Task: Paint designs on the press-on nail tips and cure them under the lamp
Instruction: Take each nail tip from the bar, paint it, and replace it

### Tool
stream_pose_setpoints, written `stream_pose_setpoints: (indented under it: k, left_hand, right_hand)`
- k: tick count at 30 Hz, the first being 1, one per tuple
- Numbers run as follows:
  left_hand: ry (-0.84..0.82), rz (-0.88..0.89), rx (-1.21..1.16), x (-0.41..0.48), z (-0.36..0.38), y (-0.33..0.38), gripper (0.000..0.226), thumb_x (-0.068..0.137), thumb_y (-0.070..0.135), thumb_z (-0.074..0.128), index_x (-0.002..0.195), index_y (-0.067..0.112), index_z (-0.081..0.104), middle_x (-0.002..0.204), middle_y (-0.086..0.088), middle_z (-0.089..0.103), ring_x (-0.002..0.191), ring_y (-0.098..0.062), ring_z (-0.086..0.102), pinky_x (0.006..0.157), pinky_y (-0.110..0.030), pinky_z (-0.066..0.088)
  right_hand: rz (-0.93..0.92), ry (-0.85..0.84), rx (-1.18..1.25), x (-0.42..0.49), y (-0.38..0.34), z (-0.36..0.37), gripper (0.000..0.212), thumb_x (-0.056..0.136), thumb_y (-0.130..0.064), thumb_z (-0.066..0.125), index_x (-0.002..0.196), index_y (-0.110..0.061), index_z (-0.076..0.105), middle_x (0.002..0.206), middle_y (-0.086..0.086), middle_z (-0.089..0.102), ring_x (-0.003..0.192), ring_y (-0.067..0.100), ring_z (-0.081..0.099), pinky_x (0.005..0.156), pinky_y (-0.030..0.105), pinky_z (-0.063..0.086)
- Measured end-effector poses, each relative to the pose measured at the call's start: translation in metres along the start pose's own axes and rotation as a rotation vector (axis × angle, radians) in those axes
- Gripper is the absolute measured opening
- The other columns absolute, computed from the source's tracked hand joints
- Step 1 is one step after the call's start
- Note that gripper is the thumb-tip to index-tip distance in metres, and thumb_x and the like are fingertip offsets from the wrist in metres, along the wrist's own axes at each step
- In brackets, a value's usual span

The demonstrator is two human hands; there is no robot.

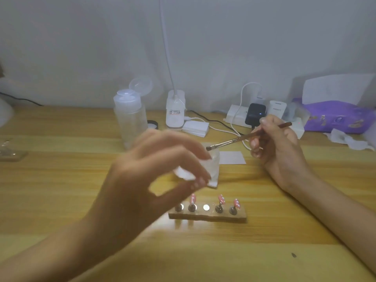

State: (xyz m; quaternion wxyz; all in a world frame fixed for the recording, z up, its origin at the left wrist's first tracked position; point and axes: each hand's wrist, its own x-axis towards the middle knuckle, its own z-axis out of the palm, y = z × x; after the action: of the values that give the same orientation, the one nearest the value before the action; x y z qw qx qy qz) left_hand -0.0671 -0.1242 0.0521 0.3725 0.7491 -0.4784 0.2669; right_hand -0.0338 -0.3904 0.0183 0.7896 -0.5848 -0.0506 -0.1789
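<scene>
Your left hand (142, 180) is raised over the middle of the worktop (61, 180) and blurred, its thumb and fingertips pinching a folded white wipe (213, 169). Your right hand (280, 151) grips a brown-handled brush (234, 141) between thumb and curled fingers, and the dark bristle tip sits at the wipe's upper edge; whether it touches, you cannot tell. Just below your left hand, a wooden holder (207, 217) lies on the worktop with a row of round metal discs. Three pink nail tips (221, 198) stand on small posts over it, and the middle disc is bare. At the back of the worktop, well apart from the holder, stand a clear bottle (130, 117) with its flip lid open and the white gooseneck lamp (175, 110), with a power strip (234, 117) and a purple tissue pack (333, 119) to their right.
</scene>
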Motion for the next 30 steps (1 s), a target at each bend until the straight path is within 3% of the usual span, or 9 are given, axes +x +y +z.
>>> stream_pose_setpoints:
  k: [3,9,12,15,20,25,30]
  left_hand:
    - [0.023,-0.191,-0.269,0.015,-0.012,-0.013,0.008,0.095,0.019,0.067,0.087,0.016,0.066,0.094,0.009,0.075,0.081,-0.015,0.071,0.058,-0.032,0.051]
    - [0.041,-0.549,-0.608,0.028,0.010,-0.053,0.007,0.080,0.030,0.077,0.078,0.032,0.070,0.078,0.015,0.069,0.062,-0.002,0.058,0.053,-0.013,0.043]
    - [0.059,-0.630,-0.721,0.025,0.023,-0.062,0.003,0.079,0.034,0.074,0.078,0.036,0.072,0.080,0.016,0.069,0.062,-0.002,0.058,0.051,-0.013,0.043]
    - [0.060,-0.570,-0.732,0.018,0.028,-0.064,0.007,0.084,0.034,0.076,0.080,0.034,0.070,0.088,0.011,0.070,0.060,-0.012,0.069,0.048,-0.016,0.045]
    - [0.016,-0.482,-0.695,0.012,0.028,-0.063,0.004,0.082,0.036,0.073,0.082,0.036,0.070,0.088,0.006,0.071,0.049,-0.017,0.066,0.047,-0.017,0.046]
    - [0.039,-0.474,-0.641,0.009,0.030,-0.063,0.009,0.082,0.037,0.078,0.082,0.037,0.069,0.086,0.008,0.069,0.046,-0.012,0.060,0.047,-0.014,0.042]
    - [0.075,-0.459,-0.508,0.005,0.032,-0.065,0.007,0.088,0.032,0.072,0.085,0.037,0.068,0.087,0.008,0.067,0.054,-0.015,0.066,0.047,-0.016,0.043]
  right_hand:
    - [-0.088,-0.043,-0.126,-0.002,-0.006,0.006,0.025,0.095,-0.027,0.058,0.072,-0.022,0.050,0.054,-0.003,0.055,0.049,0.009,0.054,0.044,0.019,0.041]
    - [-0.277,-0.140,-0.451,-0.007,-0.022,0.026,0.027,0.100,-0.020,0.058,0.074,-0.016,0.052,0.054,0.006,0.059,0.049,0.021,0.057,0.046,0.025,0.048]
    - [-0.273,-0.210,-0.551,-0.009,-0.021,0.032,0.024,0.100,-0.020,0.056,0.077,-0.013,0.052,0.058,0.007,0.062,0.053,0.021,0.060,0.050,0.026,0.050]
    - [-0.249,-0.233,-0.600,-0.011,-0.016,0.033,0.025,0.100,-0.018,0.056,0.079,-0.007,0.051,0.059,0.009,0.062,0.055,0.022,0.060,0.053,0.026,0.050]
    - [-0.211,-0.187,-0.535,-0.013,-0.013,0.035,0.024,0.100,-0.014,0.053,0.078,-0.005,0.050,0.057,0.008,0.061,0.053,0.020,0.059,0.051,0.026,0.050]
    - [-0.161,-0.014,-0.397,-0.013,-0.010,0.025,0.026,0.102,-0.018,0.050,0.077,-0.013,0.047,0.054,0.003,0.058,0.052,0.015,0.058,0.047,0.024,0.048]
    - [-0.053,0.123,-0.222,-0.011,0.003,0.015,0.029,0.103,-0.019,0.047,0.075,-0.015,0.049,0.053,0.001,0.056,0.051,0.011,0.054,0.045,0.021,0.044]
